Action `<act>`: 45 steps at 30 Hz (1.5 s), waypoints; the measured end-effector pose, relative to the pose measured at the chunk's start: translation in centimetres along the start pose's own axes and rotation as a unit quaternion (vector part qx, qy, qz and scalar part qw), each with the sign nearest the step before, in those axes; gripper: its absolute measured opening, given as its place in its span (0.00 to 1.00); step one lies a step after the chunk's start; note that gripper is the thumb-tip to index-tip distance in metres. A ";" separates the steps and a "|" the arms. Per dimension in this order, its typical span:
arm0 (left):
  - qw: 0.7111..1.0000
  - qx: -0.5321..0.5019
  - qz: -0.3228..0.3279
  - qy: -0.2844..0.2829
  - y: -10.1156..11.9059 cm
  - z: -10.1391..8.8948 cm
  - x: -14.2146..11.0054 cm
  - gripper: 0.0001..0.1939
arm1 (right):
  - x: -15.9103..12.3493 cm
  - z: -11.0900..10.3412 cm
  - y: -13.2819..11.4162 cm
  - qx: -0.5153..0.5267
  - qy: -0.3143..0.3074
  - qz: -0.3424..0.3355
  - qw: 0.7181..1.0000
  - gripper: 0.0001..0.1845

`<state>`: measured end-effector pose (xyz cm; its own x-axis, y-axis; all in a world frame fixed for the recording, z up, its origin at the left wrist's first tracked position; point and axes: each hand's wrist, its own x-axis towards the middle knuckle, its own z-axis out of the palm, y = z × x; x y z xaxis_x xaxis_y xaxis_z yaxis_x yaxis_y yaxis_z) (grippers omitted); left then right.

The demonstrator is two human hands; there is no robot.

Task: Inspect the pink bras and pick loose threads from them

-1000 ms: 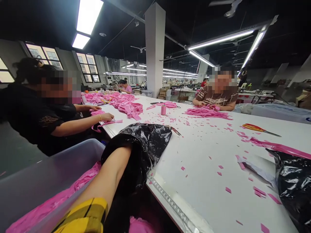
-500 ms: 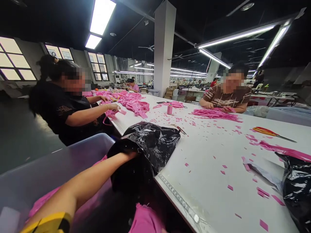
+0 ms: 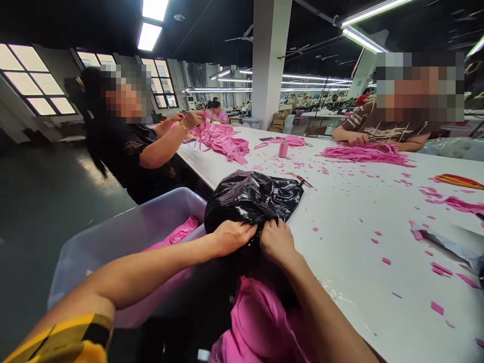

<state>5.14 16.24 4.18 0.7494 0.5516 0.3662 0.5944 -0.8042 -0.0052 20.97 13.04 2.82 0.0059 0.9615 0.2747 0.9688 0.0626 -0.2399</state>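
A shiny black plastic bag lies bunched over the near edge of the white table. My left hand grips its near edge, fingers closed on the plastic. Close beside it, my right hand has its fingers curled over the same edge of the bag. What is inside the bag is hidden. Below my hands, a pink bra with moulded cups rests near my lap. To the left, a translucent plastic bin holds more pink garments.
The white table carries scattered pink scraps, a pink thread spool, small snips and orange-handled scissors. A co-worker in black sits at left, another in brown across, both handling pink pieces.
My left hand has come out of the bag and now grips its edge. My right hand has come up to the bag too. The view has shifted, and the left co-worker's hands have risen.
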 end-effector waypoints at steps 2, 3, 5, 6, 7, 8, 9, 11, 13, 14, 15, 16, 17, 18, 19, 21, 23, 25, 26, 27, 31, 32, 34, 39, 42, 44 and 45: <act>0.997 -0.062 0.053 0.019 1.3 -1.3 -0.9 0.16 | 1.7 -0.3 1.3 0.011 0.011 0.041 0.999 0.19; 0.990 -0.119 0.041 0.057 1.9 -1.8 -1.2 0.16 | 2.5 -0.7 2.1 0.012 0.023 0.066 0.997 0.20; 0.950 -0.260 -0.076 0.154 3.0 -2.1 -1.6 0.15 | 3.4 -2.0 3.8 0.014 0.049 0.121 0.991 0.19; 0.907 -0.343 -0.161 0.184 3.5 -1.9 -1.8 0.12 | 3.2 -2.8 4.6 0.023 0.069 0.140 0.988 0.17; 0.847 -0.433 -0.244 0.192 4.0 -1.6 -2.1 0.10 | 2.5 -3.5 5.3 0.053 0.105 0.150 0.982 0.15; 0.773 -0.524 -0.310 0.178 4.6 -1.1 -2.4 0.09 | 1.3 -4.2 5.7 0.085 0.152 0.151 0.973 0.13; 0.693 -0.609 -0.355 0.151 5.2 -0.5 -2.9 0.11 | -0.3 -4.9 6.0 0.122 0.206 0.146 0.960 0.13; 0.552 -0.730 -0.392 0.090 6.8 0.6 -3.9 0.16 | -4.3 -5.6 5.6 0.151 0.227 0.141 0.952 0.15; 0.472 -0.786 -0.397 0.045 8.7 1.4 -4.8 0.19 | -8.6 -5.6 4.5 0.281 0.138 0.139 0.939 0.16; 0.455 -0.796 -0.397 0.027 9.7 1.8 -5.1 0.20 | -10.6 -5.4 3.9 0.346 0.058 0.123 0.928 0.17; 0.449 -0.800 -0.397 0.010 10.7 2.1 -5.4 0.20 | -12.3 -4.9 3.3 0.398 -0.003 0.114 0.910 0.18; 0.452 -0.800 -0.395 -0.004 11.6 2.3 -5.6 0.19 | -13.8 -4.4 2.9 0.430 -0.048 0.112 0.895 0.17; 0.463 -0.795 -0.391 -0.021 12.4 2.5 -5.7 0.19 | -15.0 -4.0 2.7 0.450 -0.070 0.122 0.882 0.16; 0.483 -0.787 -0.382 -0.042 12.9 2.7 -5.8 0.17 | -16.0 -3.6 2.8 0.467 -0.081 0.139 0.870 0.15; 0.512 -0.774 -0.367 -0.067 13.3 2.8 -5.8 0.16 | -16.7 -3.3 3.1 0.483 -0.090 0.158 0.856 0.15; 0.576 -0.738 -0.329 -0.123 13.5 2.9 -5.6 0.14 | -17.6 -3.1 4.1 0.528 -0.132 0.177 0.820 0.16; 0.625 -0.702 -0.290 -0.180 13.4 2.9 -5.3 0.15 | -18.2 -3.2 5.2 0.567 -0.221 0.147 0.780 0.16; 0.652 -0.681 -0.256 -0.213 13.4 3.1 -5.3 0.15 | -18.9 -3.1 5.8 0.565 -0.296 0.109 0.762 0.16; 0.659 -0.674 -0.252 -0.219 13.5 3.3 -5.4 0.13 | -19.2 -2.9 5.9 0.553 -0.305 0.105 0.768 0.17; 0.664 -0.668 -0.259 -0.215 13.7 3.6 -5.5 0.10 | -19.7 -2.7 5.9 0.533 -0.292 0.116 0.786 0.18; 0.652 -0.648 -0.369 -0.135 15.0 5.5 -6.7 0.07 | -22.1 -1.8 5.0 0.397 -0.165 0.119 0.895 0.36; 0.644 -0.647 -0.391 -0.117 15.4 5.9 -7.0 0.07 | -22.7 -1.6 4.8 0.363 -0.149 0.096 0.915 0.38; 0.625 -0.652 -0.419 -0.095 16.1 6.6 -7.5 0.07 | -23.8 -0.9 4.4 0.321 -0.113 0.067 0.938 0.33; 0.512 -0.712 -0.465 -0.123 17.5 6.5 -8.3 0.12 | -25.6 0.5 4.3 0.351 -0.002 0.126 0.928 0.16; 0.485 -0.726 -0.457 -0.169 17.6 5.8 -8.7 0.15 | -26.4 0.5 4.6 0.397 -0.012 0.130 0.908 0.16; 0.466 -0.734 -0.446 -0.212 17.5 5.4 -9.0 0.16 | -26.9 0.3 4.7 0.411 -0.024 0.120 0.903 0.17; 0.463 -0.735 -0.439 -0.229 17.4 5.3 -9.0 0.16 | -27.1 0.2 4.8 0.414 -0.030 0.114 0.903 0.18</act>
<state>10.26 -1.57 -4.16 0.5900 0.5265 -0.6121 0.1408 0.6795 0.7201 25.36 -12.69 -6.00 0.1440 0.9858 0.0861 0.4271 0.0166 -0.9041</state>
